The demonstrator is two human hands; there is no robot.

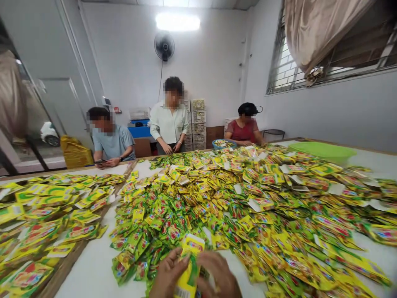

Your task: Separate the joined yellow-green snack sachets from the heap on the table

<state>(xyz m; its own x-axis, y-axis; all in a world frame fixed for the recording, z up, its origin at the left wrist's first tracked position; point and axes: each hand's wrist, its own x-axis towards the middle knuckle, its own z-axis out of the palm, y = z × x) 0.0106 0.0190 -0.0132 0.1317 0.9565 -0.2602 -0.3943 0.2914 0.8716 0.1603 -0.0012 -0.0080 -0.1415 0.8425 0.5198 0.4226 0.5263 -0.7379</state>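
Note:
A small yellow and green carton (190, 269) is upright in my left hand (170, 271), its thumb pressed on the front face. A white flap shows at the carton's top, and part of a barcode near its bottom. Close against its right side is my right hand (220, 273), slightly blurred, with curled fingers. Something small and dark shows between those fingers and the carton; I cannot make out what it is. Just beyond my hands lies a heap of green sachets (164, 215) with red and blue print. Yellow sachets (266, 244) spread to the right.
Yellow cartons (40, 231) lie on the left, behind a wooden edge strip (72, 258). A green tub (322, 149) and a blue basket (223, 143) stand on the table's far side. Three people sit or stand there, one holding a phone. Stacked crates (198, 124) stand behind.

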